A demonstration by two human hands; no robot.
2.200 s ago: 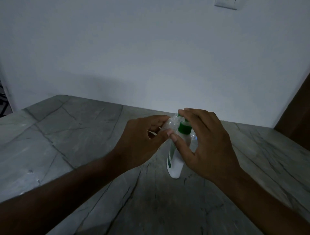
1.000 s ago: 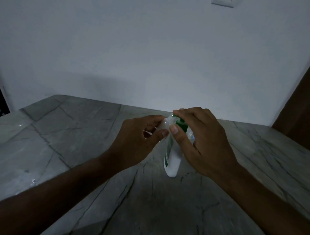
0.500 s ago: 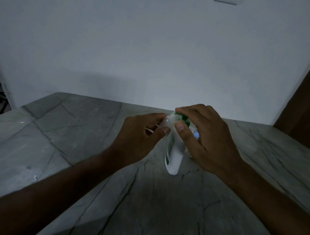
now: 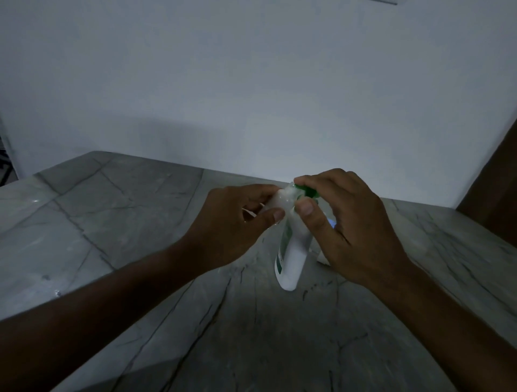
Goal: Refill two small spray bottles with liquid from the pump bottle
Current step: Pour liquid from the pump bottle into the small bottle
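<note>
Looks like a home interior, dimly lit. Grey veined stone countertop (image 4: 117, 223) butted against a plain white painted wall (image 4: 251, 84). Edge of a wall switch plate (image 4: 387, 1) at top, dark wooden panel (image 4: 492, 201) far right. Exact room unclear.

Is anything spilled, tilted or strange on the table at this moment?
No spill shows on the table. The pump bottle stands tilted. The right hand grips its green pump head; the left hand holds a small clear bottle against it. Dim light hides detail.
</note>
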